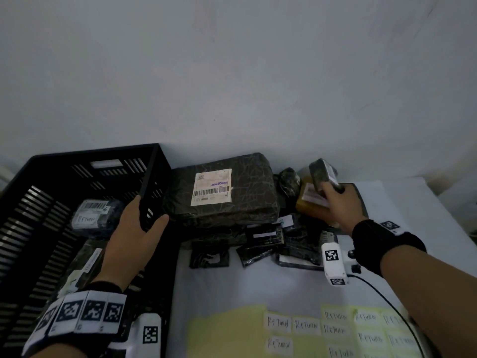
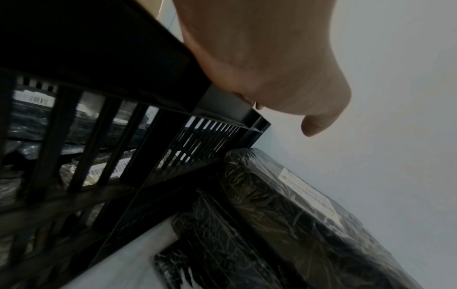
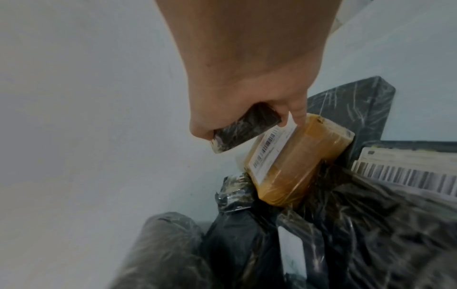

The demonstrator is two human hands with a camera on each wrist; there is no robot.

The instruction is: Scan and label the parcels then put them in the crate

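At far right of the pile, small black-wrapped parcel (image 1: 323,174) is lifted clear, right hand (image 1: 335,202) clamped round its lower end, fingers curled; it hangs just above the yellow-brown parcel (image 3: 294,162), which lies with its barcode label up. Left hand (image 1: 134,236) grips the right rim of the black crate (image 1: 85,153), thumb inside, fingers draped over the outer wall. Crate already holds a parcel marked RETURN (image 1: 95,213) and at least one more below it, partly hidden. Large black parcel (image 1: 222,187) with white shipping label sits against the crate's right wall, smaller black packets (image 1: 260,241) spread in front on the white surface (image 1: 232,282). Sheets of handwritten RETURN stickers (image 1: 304,325) lie near the front edge. No scanner clearly visible; white tagged device at the right wrist looks like the wrist camera mount. Step judged: picking up next parcel for scan. To do it well: turn parcel so its barcode faces up and stays flat, keep fingers off the label, avoid dragging the yellow-brown one along, then stick one RETURN label before dropping it in the crate.
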